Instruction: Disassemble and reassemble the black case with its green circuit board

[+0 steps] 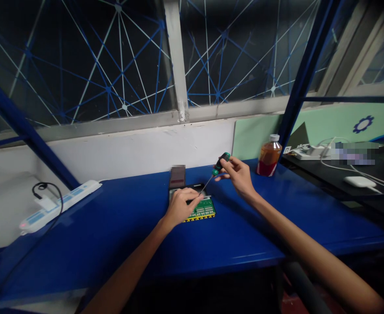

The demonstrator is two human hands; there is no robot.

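The right hand pinches the screwdriver by its handle, thumb against fingers; the long axis slants, shaft pointing down and leftward from the grip to the left hand, curled over the green circuit board; whether those fingers pinch anything, I cannot tell.

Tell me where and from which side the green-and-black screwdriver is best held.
Probably by the thick handle, from the right, as the right hand does. The screwdriver leans with its handle up and to the right, while its thin shaft slants down toward the green circuit board, where the left hand crowds its lower end.
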